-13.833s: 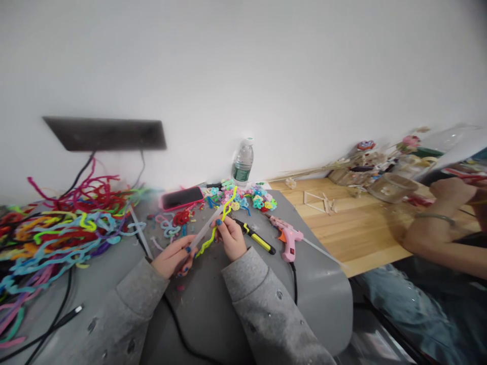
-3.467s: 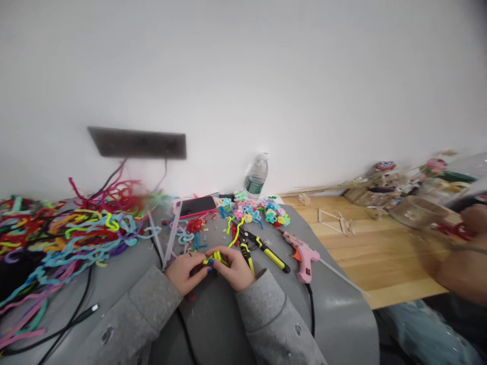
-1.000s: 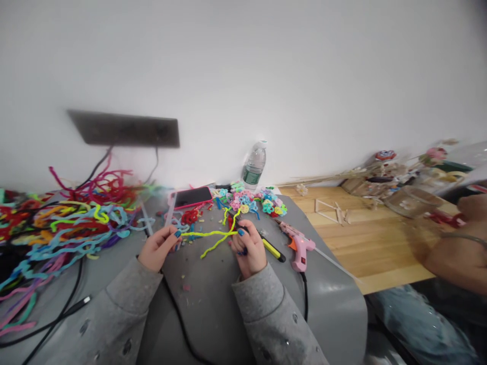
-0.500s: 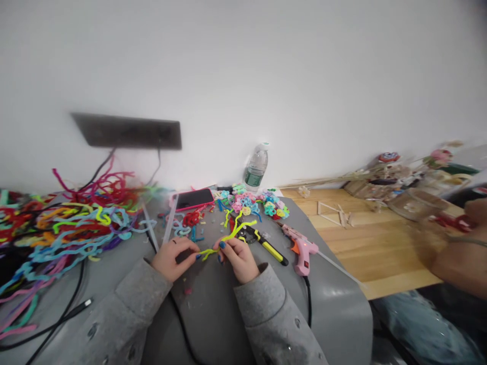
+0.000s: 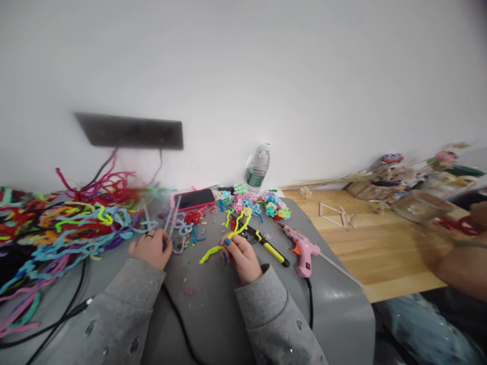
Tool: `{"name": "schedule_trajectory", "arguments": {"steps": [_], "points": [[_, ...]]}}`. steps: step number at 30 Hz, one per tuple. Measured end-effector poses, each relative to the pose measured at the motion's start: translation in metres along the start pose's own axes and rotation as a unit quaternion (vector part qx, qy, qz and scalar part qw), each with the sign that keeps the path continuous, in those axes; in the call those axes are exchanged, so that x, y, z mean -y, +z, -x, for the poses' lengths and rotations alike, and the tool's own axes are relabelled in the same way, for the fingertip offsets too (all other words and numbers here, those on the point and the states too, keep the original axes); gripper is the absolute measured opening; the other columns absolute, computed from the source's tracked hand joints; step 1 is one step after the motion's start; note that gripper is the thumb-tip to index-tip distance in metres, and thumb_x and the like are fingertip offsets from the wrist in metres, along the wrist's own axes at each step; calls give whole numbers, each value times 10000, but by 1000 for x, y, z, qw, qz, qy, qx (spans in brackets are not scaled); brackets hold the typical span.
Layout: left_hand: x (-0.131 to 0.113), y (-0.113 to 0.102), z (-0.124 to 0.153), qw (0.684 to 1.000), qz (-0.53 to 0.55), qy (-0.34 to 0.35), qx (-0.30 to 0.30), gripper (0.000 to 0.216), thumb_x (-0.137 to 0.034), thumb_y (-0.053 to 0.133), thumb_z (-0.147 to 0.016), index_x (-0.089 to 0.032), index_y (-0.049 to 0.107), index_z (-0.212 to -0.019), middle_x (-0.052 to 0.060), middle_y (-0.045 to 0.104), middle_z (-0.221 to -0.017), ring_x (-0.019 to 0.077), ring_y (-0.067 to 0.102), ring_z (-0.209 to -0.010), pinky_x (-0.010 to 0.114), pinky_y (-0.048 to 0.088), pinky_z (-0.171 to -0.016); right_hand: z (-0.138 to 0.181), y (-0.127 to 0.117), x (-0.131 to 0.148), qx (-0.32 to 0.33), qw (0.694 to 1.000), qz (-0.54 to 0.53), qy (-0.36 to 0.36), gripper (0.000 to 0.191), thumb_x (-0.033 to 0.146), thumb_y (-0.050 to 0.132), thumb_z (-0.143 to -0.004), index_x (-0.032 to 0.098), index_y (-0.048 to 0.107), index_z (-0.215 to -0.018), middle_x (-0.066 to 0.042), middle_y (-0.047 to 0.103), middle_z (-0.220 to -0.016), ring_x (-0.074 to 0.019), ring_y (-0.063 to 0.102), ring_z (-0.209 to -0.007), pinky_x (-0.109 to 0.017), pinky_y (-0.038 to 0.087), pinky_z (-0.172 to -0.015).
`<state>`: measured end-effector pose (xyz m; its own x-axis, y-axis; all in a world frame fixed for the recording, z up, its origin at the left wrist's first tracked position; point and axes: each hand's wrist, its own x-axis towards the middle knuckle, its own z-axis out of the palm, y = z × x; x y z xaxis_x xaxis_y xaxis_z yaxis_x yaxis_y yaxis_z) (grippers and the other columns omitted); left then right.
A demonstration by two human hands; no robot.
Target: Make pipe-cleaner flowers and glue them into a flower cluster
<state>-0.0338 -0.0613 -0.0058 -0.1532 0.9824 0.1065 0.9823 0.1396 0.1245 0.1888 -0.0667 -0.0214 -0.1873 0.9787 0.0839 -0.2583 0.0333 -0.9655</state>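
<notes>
My right hand (image 5: 243,256) pinches a bright yellow-green pipe cleaner (image 5: 211,253) near its middle. One thick end sticks out to the left, while forked ends rise toward the upper right. My left hand (image 5: 151,249) is lowered at the table, left of the pipe cleaner, with its fingers curled and their tips mostly hidden. Translucent sticks (image 5: 175,213) lie just beyond its fingers; I cannot make out what, if anything, it grips. Yellow-and-black pliers (image 5: 272,249) lie to the right of my right hand.
Tangled colourful pipe cleaners (image 5: 83,233) cover the left side. A phone (image 5: 195,199), small fuzzy flowers (image 5: 247,202) and a water bottle (image 5: 258,167) stand along the back. A pink glue gun (image 5: 303,251) lies right; another person's arm (image 5: 462,263) is over the wooden table (image 5: 384,253).
My left hand has let go of the yellow-green pipe cleaner and moved left toward the translucent sticks. My right hand still pinches the pipe cleaner, whose left end now hangs free.
</notes>
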Motion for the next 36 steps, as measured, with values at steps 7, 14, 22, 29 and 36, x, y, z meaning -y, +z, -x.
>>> {"name": "schedule_trajectory", "arguments": {"steps": [7, 14, 22, 29, 36], "points": [[2, 0, -2, 999, 5, -44, -11, 199, -249, 354, -815, -171, 505, -918, 95, 658, -738, 292, 634, -781, 381, 381, -688, -1, 1, -3, -35, 998, -42, 6, 327, 477, 621, -738, 188, 477, -785, 55, 448, -553, -79, 401, -464, -201, 300, -430], [2, -3, -3, 949, 287, 17, -130, 140, -227, 359, -826, -199, 413, -952, 4, 625, -671, 170, 561, -520, 289, 387, -570, -4, -1, -5, -46, 995, -88, -17, 304, 389, 686, -708, 195, 458, -764, 70, 474, -568, -61, 407, -460, -177, 312, -441], [-21, -1, 7, 792, 565, 229, 39, 261, -312, 342, -890, -165, 407, -1095, 46, 594, -770, 139, 528, -600, 277, 427, -570, -4, -3, 2, -22, 983, -180, 22, 263, 375, 732, -668, 180, 596, -779, 22, 603, -563, -88, 520, -504, -203, 416, -509], [-24, -4, 14, 875, 404, 260, 59, 123, -159, 322, -802, -193, 420, -869, -25, 457, -680, 132, 454, -607, 270, 363, -621, -4, -3, 0, -37, 979, -194, 52, 287, 365, 801, -570, 161, 650, -706, 17, 622, -622, -73, 548, -543, -185, 447, -540], [-27, -5, 20, 842, 316, 412, 142, 258, -323, 353, -863, -184, 562, -804, -7, 557, -632, 117, 501, -540, 222, 351, -538, -4, -3, 5, -11, 968, -238, 75, 311, 317, 794, -591, 184, 559, -747, 49, 574, -601, -58, 504, -497, -156, 396, -469]]}}
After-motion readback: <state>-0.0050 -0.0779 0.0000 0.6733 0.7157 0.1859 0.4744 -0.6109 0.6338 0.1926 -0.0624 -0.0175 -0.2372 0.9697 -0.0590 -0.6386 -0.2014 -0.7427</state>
